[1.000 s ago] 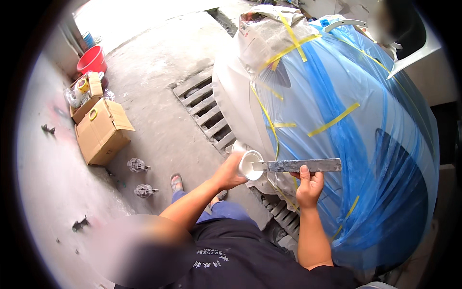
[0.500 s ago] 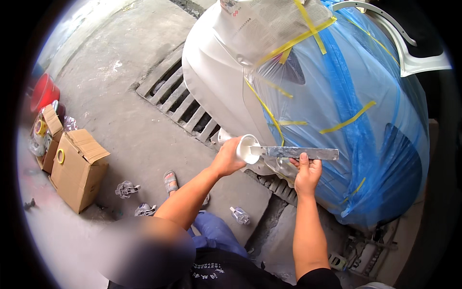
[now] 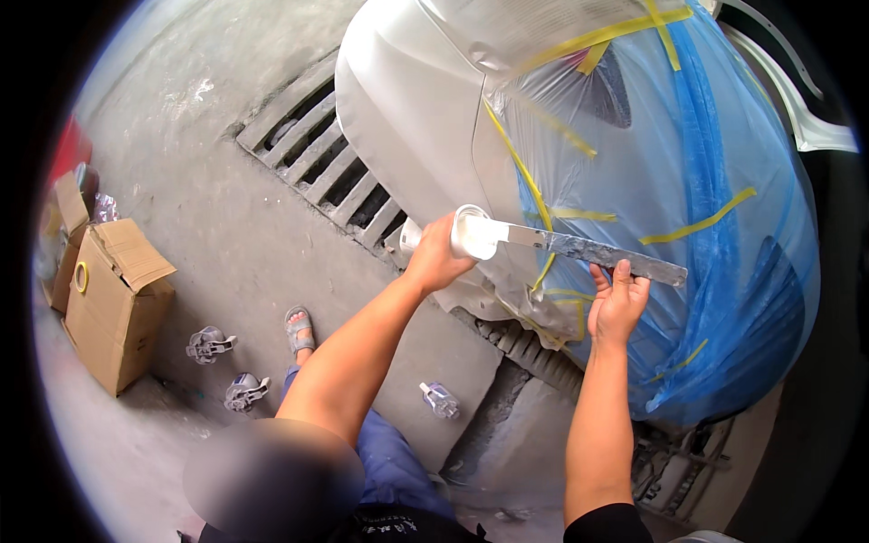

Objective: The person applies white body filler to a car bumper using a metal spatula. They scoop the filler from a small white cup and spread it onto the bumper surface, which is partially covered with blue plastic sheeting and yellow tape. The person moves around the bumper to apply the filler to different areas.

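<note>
My left hand is closed around a white cup, which is tilted with its mouth facing up and toward me. White material coats its inside; how full it is I cannot tell. A long, flat metal stirring stick, smeared grey along its outer half, reaches from the cup to the right. Its white-coated tip lies at the cup's mouth. My right hand holds the stick near its outer end, thumb on top and fingers beneath. Just beyond both hands is a pale car body, partly masked with plastic sheeting.
Yellow tape secures the sheeting. A slotted floor drain runs beside the car. Left on the floor are a cardboard box and two spray-gun-like items, one a clear-and-grey item. A clear container lies nearer the middle.
My right hand has drawn the stick to the right, so more of its bare metal end shows outside the cup. The whole view has shifted a little.
</note>
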